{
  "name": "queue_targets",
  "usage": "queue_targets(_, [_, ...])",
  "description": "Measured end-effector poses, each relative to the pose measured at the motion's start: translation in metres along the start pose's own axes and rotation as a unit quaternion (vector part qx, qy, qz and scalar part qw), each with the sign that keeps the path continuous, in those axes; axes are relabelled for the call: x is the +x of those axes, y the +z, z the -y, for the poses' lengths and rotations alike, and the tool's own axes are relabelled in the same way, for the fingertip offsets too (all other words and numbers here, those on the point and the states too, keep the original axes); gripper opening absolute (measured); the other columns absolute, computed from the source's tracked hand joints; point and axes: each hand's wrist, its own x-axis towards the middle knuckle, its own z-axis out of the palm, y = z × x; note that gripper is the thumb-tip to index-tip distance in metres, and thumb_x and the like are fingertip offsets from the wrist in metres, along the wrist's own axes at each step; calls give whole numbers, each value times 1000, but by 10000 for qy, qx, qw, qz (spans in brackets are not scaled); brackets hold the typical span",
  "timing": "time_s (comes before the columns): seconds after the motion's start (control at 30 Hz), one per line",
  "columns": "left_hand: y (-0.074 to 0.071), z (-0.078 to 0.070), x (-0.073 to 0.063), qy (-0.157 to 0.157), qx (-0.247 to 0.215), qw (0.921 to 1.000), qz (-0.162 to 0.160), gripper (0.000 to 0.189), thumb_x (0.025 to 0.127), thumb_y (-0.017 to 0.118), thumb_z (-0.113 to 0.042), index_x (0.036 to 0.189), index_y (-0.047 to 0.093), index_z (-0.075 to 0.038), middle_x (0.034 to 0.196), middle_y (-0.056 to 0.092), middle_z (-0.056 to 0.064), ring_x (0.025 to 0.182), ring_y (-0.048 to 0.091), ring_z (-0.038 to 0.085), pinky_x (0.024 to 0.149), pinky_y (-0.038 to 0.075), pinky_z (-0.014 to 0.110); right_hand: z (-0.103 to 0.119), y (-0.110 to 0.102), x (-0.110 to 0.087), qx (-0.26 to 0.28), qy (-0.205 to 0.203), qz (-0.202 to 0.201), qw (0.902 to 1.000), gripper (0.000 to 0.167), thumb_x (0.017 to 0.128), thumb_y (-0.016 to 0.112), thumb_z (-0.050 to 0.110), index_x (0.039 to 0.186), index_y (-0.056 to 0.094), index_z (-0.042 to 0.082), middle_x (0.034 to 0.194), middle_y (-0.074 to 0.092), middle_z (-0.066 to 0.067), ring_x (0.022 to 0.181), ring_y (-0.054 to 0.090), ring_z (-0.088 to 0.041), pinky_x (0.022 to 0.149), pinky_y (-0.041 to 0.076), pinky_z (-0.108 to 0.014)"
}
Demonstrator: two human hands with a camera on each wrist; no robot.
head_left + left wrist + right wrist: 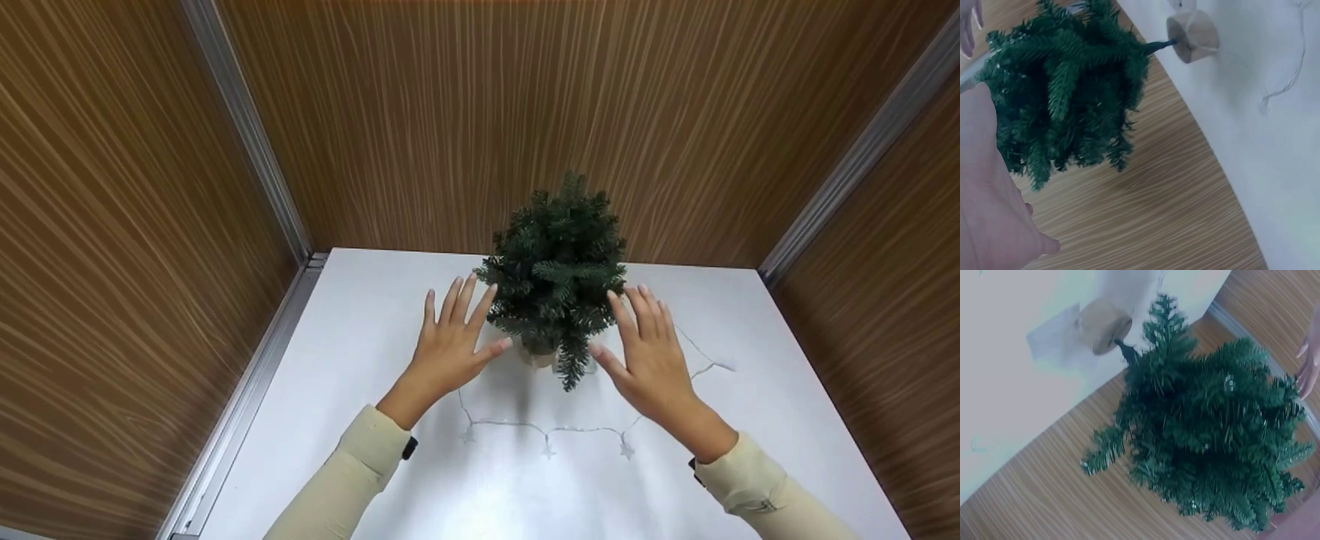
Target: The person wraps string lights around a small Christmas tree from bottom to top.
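At the far left of the head view stands a wood-grain panel [127,225], brown with fine pale streaks, edged by a grooved grey metal rail [251,135]. Right of it spreads the smooth white tabletop [300,450]. Near the centre, the left hand [450,352] comes up from a pale, cuffed sleeve [371,442], its fingers spread and straight, gripping nothing. Just right of centre is the small artificial tree [559,262], upright, bushy and dark green with bristly needles, on a short, round base [538,358] of wood-like material. Below it, a thin wire string [510,423] sags along the tabletop, with small star-shaped pendants [627,449]. Right of the tree, the right hand [651,367] has its fingers extended and thumb apart, holding nothing. Both hands' fingertips reach the foliage's edges; whether they touch it, I cannot tell.
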Motion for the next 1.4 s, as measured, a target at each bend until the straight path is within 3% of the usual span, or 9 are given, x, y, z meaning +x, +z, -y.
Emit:
queue_targets(0.23, [23, 2, -11, -193, -268, 9993, 184, 85, 97, 23, -76, 163, 0, -29, 171, -5, 6, 157, -3, 29, 121, -4, 63, 14, 22, -15, 188, -358, -451, 9982, 78, 103, 38, 61, 157, 32, 5, 161, 30, -19, 147, 26, -43, 127, 3, -44])
queue_targets(0.5, [49, 4, -23, -411, -716, 9957, 415, 85, 98, 23, -75, 164, 3, -26, 171, -4, 6, 157, -2, 30, 122, -1, 63, 23, 46, -33, 261, -519, -439, 9973, 77, 104, 37, 61, 157, 32, 5, 158, 34, -23, 147, 28, -40, 127, 6, -38])
queue_targets(0.87, [66, 6, -35, -597, -1120, 9906, 515, 86, 99, 32, -73, 164, 1, -26, 171, -3, 7, 157, -1, 29, 122, 0, 62, 27, 58, -50, 305, -340, -562, 9974, 75, 104, 37, 61, 153, 38, 3, 160, 31, -19, 147, 29, -37, 125, 2, -26])
queue_targets(1.17, [86, 13, -50, -413, -1698, 9821, 702, 86, 99, 39, -70, 164, 4, -26, 171, 2, 8, 157, 4, 31, 123, 5, 60, 31, 79, -73, 298, -381, -524, 9975, 71, 106, 35, 56, 150, 42, 1, 154, 38, -21, 142, 36, -37, 124, 3, -22])
queue_targets(1.3, [99, 18, -57, -307, -1918, 9774, 839, 83, 101, 42, -65, 164, 8, -23, 170, 5, 8, 156, 8, 32, 123, 8, 59, 31, 93, -87, 135, -336, -392, 9986, 69, 106, 36, 56, 148, 45, 2, 151, 42, -21, 139, 40, -35, 122, 18, -30])
queue_targets(1.4, [107, 21, -63, -251, -1996, 9760, 841, 82, 101, 43, -64, 164, 12, -21, 170, 8, 9, 155, 11, 34, 123, 12, 59, 31, 104, -94, 43, -269, -193, 9994, 66, 105, 44, 53, 149, 45, 4, 150, 44, -20, 137, 43, -33, 113, 32, -41])
